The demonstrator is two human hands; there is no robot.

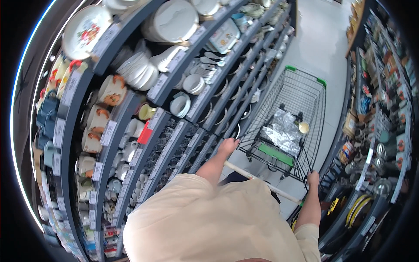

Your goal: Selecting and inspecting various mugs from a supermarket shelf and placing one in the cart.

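A wire shopping cart (pixel 302 80) with green corner pieces stands in front of me, angled toward the aisle ahead. My left hand (pixel 228 146) is closed around its near left rim. On the near right rim, my right hand (pixel 313 178) has a similar grip; its fingers are partly hidden. The pale handle bar (pixel 242 171) runs close to my torso, behind both hands. Inside the cart lie crumpled silver foil-like packages (pixel 284 131), and a small cream-coloured round cup or bowl (pixel 303 127) sits at their right side.
Shelves on the left hold white plates (pixel 175 21), stacked bowls (pixel 139 72), decorated mugs (pixel 112 90) and glassware (pixel 163 140), with price tags along their edges. Close on the right, racks carry hanging kitchenware (pixel 381 186) and yellow-rimmed round items (pixel 357 209). A pale tiled floor (pixel 319 39) extends ahead.
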